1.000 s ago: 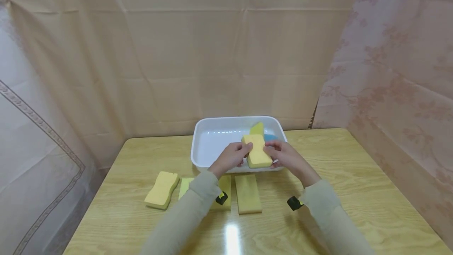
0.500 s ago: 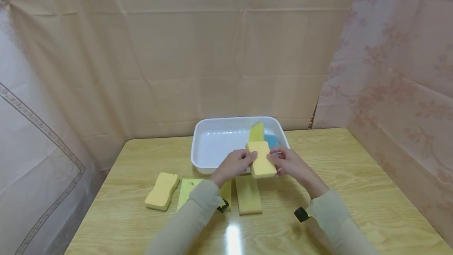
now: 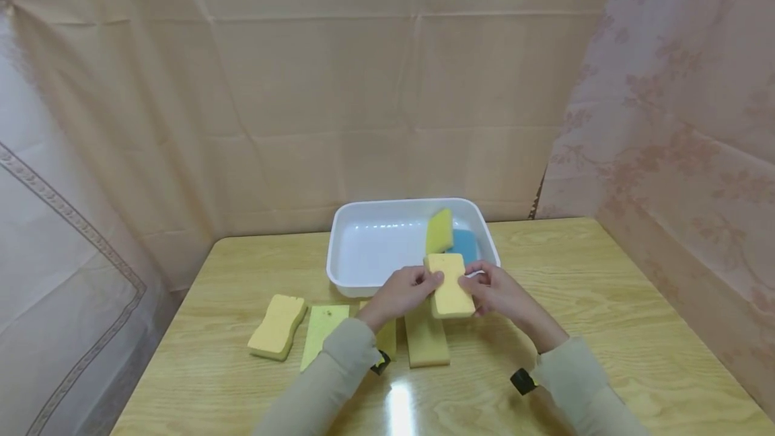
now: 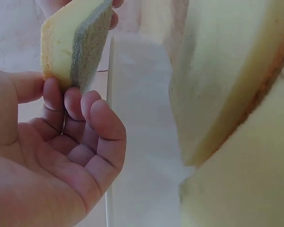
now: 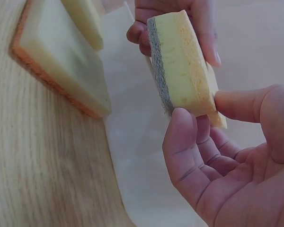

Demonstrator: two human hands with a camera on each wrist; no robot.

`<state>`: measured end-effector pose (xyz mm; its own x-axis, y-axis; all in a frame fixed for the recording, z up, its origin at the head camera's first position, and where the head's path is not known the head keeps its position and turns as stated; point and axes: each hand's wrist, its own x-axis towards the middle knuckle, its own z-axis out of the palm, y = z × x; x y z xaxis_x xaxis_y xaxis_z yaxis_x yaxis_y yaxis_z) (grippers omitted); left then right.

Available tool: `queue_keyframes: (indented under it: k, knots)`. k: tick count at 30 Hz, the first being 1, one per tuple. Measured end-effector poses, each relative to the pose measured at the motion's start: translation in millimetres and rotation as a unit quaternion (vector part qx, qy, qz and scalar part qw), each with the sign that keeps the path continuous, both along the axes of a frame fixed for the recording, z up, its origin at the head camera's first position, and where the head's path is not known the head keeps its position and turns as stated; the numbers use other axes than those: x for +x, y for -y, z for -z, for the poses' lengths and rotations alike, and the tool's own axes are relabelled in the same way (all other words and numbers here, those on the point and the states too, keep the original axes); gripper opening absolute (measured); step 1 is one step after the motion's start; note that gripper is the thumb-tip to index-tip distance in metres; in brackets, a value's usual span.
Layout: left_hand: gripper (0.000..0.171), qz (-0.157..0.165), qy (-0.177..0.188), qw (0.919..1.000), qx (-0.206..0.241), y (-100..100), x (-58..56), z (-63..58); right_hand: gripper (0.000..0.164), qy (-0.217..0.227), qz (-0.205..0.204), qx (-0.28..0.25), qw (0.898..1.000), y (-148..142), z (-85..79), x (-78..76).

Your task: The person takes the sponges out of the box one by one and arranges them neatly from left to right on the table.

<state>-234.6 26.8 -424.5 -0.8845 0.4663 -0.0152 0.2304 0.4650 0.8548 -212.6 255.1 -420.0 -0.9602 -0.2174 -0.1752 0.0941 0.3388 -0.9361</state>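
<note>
The left hand (image 3: 401,293) and the right hand (image 3: 499,295) together hold one thick yellow sponge with waisted sides and a grey scouring back (image 3: 450,286), raised over the near right edge of a shallow white rectangular tray (image 3: 372,251). Each hand pinches one long side near the waist, thumb toward the yellow face, fingers curled in behind; the right wrist view shows the index finger at the grey layer. The step in hand appears to be handling this sponge in the air. Within the tray, at its right, a flat yellow rectangular pad (image 3: 439,231) leans tilted up beside a blue pad (image 3: 465,245). On the pale wood-grain table (image 3: 605,301), nearer than the tray, lie a second waisted yellow sponge (image 3: 277,327) at far left, a thin pale green-yellow pad (image 3: 325,332), a yellow pad partly covered by the left arm (image 3: 386,340), and a plain yellow rectangular block (image 3: 427,342). The next move seems to call for an even, light pinch from both sides, since soft foam could bend or twist if one hand lets go first.
</note>
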Motion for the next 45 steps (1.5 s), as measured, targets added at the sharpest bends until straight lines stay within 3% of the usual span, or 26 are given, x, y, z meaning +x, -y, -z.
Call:
queue_keyframes:
  k: [14,24,32,45]
  knots:
    - [0.047,0.047,-0.029,0.9969,-0.057,-9,10.4,8.9,0.042,0.012,-0.024,0.003,1.000,-19,14.1,6.2]
    - [0.045,0.051,-0.091,0.9894,-0.101,-15,16.2,17.8,0.041,0.022,-0.053,-0.015,0.998,-28,18.5,12.8]
    - [0.048,0.077,-0.136,0.9811,-0.115,-23,20.5,21.5,0.034,0.029,-0.065,-0.025,0.997,-37,25.5,19.1]
    - [0.048,0.071,-0.116,0.9790,-0.152,-25,28.8,23.7,0.042,0.043,-0.060,0.007,0.997,-37,34.7,21.1]
